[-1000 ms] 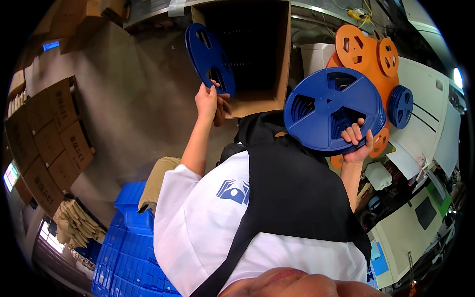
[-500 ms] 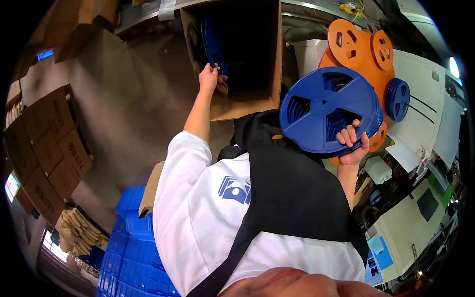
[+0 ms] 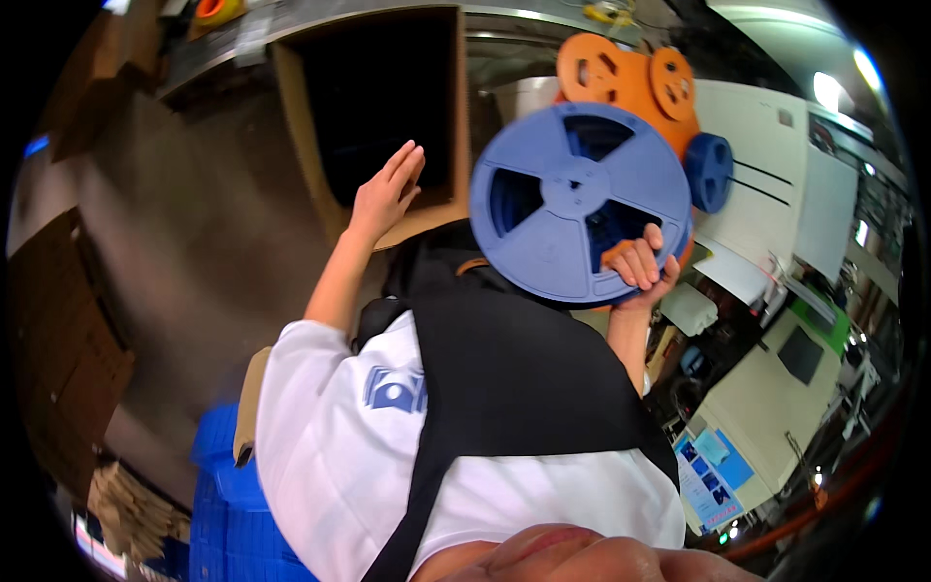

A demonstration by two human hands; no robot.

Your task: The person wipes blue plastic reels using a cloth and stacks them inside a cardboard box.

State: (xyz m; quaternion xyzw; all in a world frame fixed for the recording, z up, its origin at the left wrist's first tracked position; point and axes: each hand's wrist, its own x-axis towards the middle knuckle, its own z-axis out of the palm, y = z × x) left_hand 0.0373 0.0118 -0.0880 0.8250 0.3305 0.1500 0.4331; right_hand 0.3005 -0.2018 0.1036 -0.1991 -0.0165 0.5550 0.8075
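My right hand (image 3: 640, 264) grips the lower right rim of a stack of large blue reels (image 3: 548, 233), its fingers reaching through a cut-out. The reel facing me has a round hub and wide openings between its spokes. My left hand (image 3: 388, 189) is held in the air by the near edge of a tall cardboard box (image 3: 456, 209), fingers stretched out and holding nothing. The box gapes toward me, and its inside is too dark to make out what lies in it.
Beyond the blue reels are orange reels (image 3: 587, 73) and a smaller blue reel (image 3: 710, 173), beside a white cabinet (image 3: 752, 126). Blue plastic crates (image 3: 218, 524) stand at the lower left. Stacked cartons (image 3: 63, 359) line the far left. Behind the box runs a metal-edged table (image 3: 524, 24).
My left hand has let go of a blue reel inside the box and drawn back out. The box and the held reels now appear further left, and the stack faces me more squarely.
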